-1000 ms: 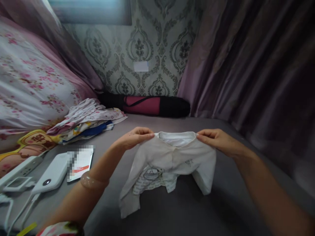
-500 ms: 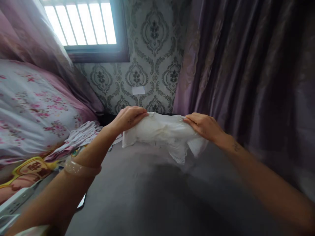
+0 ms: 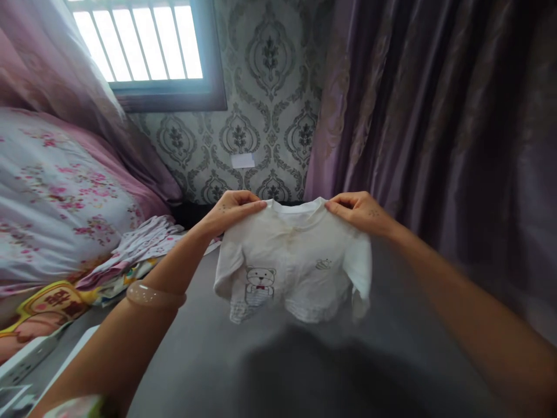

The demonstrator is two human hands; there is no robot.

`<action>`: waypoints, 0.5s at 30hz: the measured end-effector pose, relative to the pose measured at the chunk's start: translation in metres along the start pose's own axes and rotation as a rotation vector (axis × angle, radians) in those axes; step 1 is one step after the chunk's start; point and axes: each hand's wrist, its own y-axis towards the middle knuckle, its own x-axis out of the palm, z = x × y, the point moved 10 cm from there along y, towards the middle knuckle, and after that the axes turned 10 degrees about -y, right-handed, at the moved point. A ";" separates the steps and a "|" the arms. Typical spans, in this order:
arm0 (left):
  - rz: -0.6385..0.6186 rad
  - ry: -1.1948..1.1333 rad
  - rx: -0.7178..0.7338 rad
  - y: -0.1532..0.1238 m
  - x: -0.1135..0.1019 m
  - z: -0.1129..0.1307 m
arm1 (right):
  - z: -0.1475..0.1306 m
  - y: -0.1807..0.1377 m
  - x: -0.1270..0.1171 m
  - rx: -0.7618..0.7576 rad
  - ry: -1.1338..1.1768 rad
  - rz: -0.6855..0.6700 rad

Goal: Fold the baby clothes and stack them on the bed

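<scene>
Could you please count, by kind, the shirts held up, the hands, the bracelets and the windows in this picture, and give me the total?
White shirt: 1
Left hand and right hand: 2 hands
Bracelet: 1
Window: 1
Total: 5

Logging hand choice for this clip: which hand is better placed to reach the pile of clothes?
Probably the left hand: it pinches the white shirt on the side nearer the pile of clothes. The right hand pinches the opposite side, farther away. Both are occupied.
</scene>
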 end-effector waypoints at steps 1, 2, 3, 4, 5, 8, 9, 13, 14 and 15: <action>-0.001 0.001 -0.012 -0.001 0.001 -0.001 | 0.001 -0.002 0.002 0.011 0.016 -0.010; 0.000 0.004 -0.018 -0.001 0.002 -0.002 | 0.002 -0.004 0.004 0.019 0.031 -0.022; 0.003 0.008 -0.017 -0.001 0.002 -0.002 | 0.001 -0.005 0.006 0.025 0.047 -0.031; 0.006 0.010 -0.010 0.000 0.002 -0.003 | 0.001 -0.006 0.007 0.033 0.064 -0.039; 0.009 0.012 0.001 0.000 0.002 -0.004 | 0.001 -0.008 0.007 0.040 0.080 -0.043; 0.031 0.015 0.037 -0.001 0.001 -0.005 | 0.000 -0.010 0.009 0.055 0.119 -0.057; 0.038 0.016 0.046 -0.001 0.001 -0.005 | 0.001 -0.010 0.010 0.061 0.129 -0.060; 0.059 0.018 0.050 -0.006 0.003 -0.005 | 0.008 -0.011 0.014 0.074 0.143 -0.039; 0.061 0.018 0.046 -0.008 0.003 -0.004 | 0.008 -0.011 0.014 0.065 0.129 -0.030; 0.062 0.016 0.043 -0.009 0.004 -0.003 | 0.006 -0.011 0.013 0.051 0.107 -0.022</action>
